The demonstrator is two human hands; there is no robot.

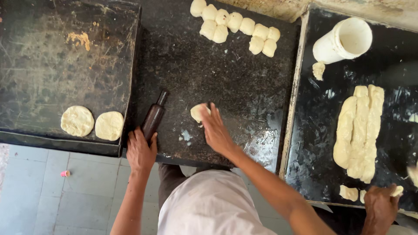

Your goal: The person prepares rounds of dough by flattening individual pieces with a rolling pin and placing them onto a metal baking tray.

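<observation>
Left hand [140,150] grips the dark rolling pin [154,117] at the desk [244,87] front edge. Right hand [216,130], fingers spread, presses a dough ball [198,112] mid-desk.

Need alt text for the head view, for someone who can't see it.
Right hand presses a dough piece on the dark worktop; left hand grips a dark rolling pin. Two flattened discs lie left.

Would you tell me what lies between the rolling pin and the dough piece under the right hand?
Only bare dark slab between rolling pin and dough piece, in the head view.
</observation>
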